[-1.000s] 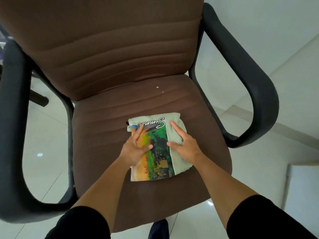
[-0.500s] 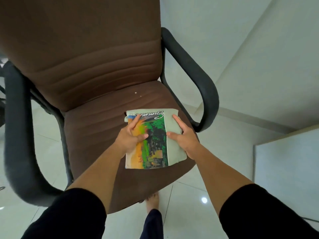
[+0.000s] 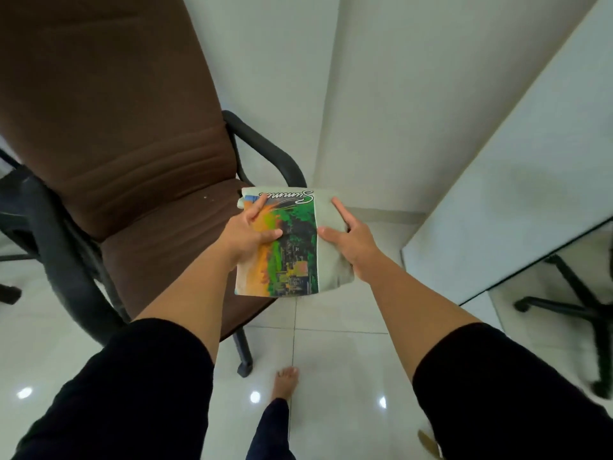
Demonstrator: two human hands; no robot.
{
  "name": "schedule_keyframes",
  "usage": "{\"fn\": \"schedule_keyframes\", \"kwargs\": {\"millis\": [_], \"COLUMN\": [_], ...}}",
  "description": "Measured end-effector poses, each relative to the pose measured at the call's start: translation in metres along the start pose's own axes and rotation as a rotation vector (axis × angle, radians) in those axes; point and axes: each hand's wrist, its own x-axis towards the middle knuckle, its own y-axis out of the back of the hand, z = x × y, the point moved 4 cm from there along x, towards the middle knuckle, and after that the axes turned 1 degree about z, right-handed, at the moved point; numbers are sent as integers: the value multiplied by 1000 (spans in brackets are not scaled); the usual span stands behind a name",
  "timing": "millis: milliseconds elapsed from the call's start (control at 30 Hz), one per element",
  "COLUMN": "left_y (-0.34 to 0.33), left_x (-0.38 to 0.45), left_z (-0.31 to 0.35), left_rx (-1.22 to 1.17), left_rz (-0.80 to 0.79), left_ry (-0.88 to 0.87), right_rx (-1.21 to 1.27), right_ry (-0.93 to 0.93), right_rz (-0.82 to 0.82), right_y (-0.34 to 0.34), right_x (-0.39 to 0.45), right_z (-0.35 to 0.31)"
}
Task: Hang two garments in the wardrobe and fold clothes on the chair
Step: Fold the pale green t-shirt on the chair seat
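One brown office chair [image 3: 132, 161] is taking up the whole left half of the frame, with two dark armrests showing, one at the left edge and one near the center. Just right of its seat, one folded shirt [image 3: 326, 254] is being held up around mid-frame, pale green with a bright orange and green print and "Summer" script along the far edge. Can't tell if it's still touching the seat edge or clear of it. Two hands are on it: the left hand [image 3: 247, 235] is pinching the printed side, thumb on top and fingers tucked under, and the right hand [image 3: 353, 239] is gripping the plain side the same way, index finger lying along the top. One bare foot [image 3: 287, 381] is showing on the white tile floor [image 3: 338, 376] at bottom center. Over at the right edge, part of one second chair's wheeled base [image 3: 580, 310] is sitting under a white desk [image 3: 497, 177].
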Motion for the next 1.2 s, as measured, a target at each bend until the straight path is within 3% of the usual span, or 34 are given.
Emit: {"fn": "schedule_keyframes", "kwargs": {"millis": [267,567,933,1200], "left_y": [-89,-210,-343,-454], "left_x": [-53,-110,-233,-347], "left_z": [113,189,171,135], "left_rx": [81,114,303,397], "left_rz": [-241,-631,-1102,-1375], "left_ry": [-223,-385,-491,-523], "right_rx": [158,298,447,574], "right_ry": [71,82,-10,-82], "right_rz": [278,731,1233,1491], "right_y": [117,213,234,259], "right_x": [-109,-228,-407,-534], "right_z": [-32,-12,78,155]}}
